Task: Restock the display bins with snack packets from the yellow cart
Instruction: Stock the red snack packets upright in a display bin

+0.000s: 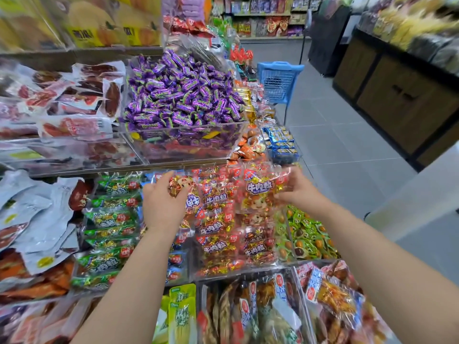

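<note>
A person's left hand (162,202) grips one red beef-granule packet (180,187) as the right hand (296,188) pinches another (260,192) above the heaped clear bin (285,234), where slick packets could slide off.

A pale grey tiled floor (347,145) runs up the aisle toward one o'clock. At two o'clock stands a dark wood-panelled cabinet (397,100) with stock heaped on top. A blue plastic basket cart (279,80) sits at twelve o'clock. Far shelving (263,18) lines the back wall, evenly lit.
</note>
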Tool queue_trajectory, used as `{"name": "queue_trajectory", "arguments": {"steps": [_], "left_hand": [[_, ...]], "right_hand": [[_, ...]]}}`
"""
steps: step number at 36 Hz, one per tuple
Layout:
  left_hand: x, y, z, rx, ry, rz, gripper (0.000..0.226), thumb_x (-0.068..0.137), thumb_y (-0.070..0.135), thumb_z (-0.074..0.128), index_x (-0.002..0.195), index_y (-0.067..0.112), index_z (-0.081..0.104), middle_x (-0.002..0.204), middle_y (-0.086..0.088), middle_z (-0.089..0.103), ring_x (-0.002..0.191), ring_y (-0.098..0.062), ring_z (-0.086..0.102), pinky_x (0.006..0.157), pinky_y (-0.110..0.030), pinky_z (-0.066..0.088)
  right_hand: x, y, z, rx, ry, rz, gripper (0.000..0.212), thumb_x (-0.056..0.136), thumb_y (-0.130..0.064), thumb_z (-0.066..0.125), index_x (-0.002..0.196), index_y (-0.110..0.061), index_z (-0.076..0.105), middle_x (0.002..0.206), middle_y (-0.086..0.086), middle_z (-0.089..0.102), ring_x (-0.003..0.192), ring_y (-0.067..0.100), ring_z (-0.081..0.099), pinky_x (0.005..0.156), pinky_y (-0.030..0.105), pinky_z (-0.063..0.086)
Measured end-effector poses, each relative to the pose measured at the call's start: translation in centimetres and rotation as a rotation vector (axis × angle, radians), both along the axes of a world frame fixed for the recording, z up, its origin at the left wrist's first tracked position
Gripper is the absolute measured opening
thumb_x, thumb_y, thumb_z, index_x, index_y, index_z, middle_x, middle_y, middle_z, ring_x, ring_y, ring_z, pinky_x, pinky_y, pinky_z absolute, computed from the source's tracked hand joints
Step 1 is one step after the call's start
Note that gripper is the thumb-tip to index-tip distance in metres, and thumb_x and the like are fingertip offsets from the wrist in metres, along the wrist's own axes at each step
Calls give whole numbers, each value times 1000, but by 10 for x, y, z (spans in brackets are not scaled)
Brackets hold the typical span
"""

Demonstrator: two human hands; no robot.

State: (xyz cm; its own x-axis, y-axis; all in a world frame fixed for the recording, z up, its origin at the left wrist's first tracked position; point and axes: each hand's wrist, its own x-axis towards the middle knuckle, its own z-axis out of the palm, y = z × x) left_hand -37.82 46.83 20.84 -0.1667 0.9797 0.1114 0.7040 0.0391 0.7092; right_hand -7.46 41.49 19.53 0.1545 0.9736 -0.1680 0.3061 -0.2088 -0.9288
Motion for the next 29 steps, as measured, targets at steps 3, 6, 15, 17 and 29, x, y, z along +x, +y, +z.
{"name": "queue_trajectory", "arguments": {"steps": [3, 6, 15, 17, 29], "left_hand": [[5, -1, 3, -14, -68, -18, 54, 85, 46, 66, 135, 33, 51, 129, -10, 44, 97, -20, 47, 83, -32, 36], [9, -3, 5, -4, -86, -40, 52, 84, 45, 67, 133, 33, 52, 127, -10, 45, 109, -26, 50, 87, -32, 37], [6, -4, 1, -38, -221, -82, 43, 94, 39, 56, 135, 30, 52, 137, -7, 44, 98, -6, 40, 89, -28, 31], [5, -5, 0, -53, -309, -114, 41, 94, 38, 57, 135, 34, 52, 136, 1, 44, 100, -7, 47, 94, -31, 36], [-1, -13, 13, -263, -668, -322, 85, 87, 4, 67, 135, 63, 29, 152, -9, 34, 132, -20, 38, 99, -41, 40]], "right_hand": [[-12, -10, -19, -36, 13, -2, 98, 67, 6, 74, 116, -66, 28, 97, -7, 63, 67, 6, 69, 54, 21, 53], [-28, -17, -34, 7, -242, 25, 113, 68, 7, 72, 129, -67, 13, 106, -20, 55, 71, -1, 67, 49, 16, 50], [-70, -17, -58, 131, -1274, 300, 95, 82, -30, 59, 148, -29, -8, 153, 1, -5, 142, 23, -13, 103, 39, -29], [-72, -15, -64, 132, -1349, 381, 90, 89, -23, 49, 147, -20, -20, 158, 2, -7, 144, 20, -17, 103, 38, -29], [-64, 11, -46, -58, -1045, 482, 100, 84, -41, 60, 150, -16, -11, 156, 1, -16, 143, 25, -20, 113, 40, -13]]}}
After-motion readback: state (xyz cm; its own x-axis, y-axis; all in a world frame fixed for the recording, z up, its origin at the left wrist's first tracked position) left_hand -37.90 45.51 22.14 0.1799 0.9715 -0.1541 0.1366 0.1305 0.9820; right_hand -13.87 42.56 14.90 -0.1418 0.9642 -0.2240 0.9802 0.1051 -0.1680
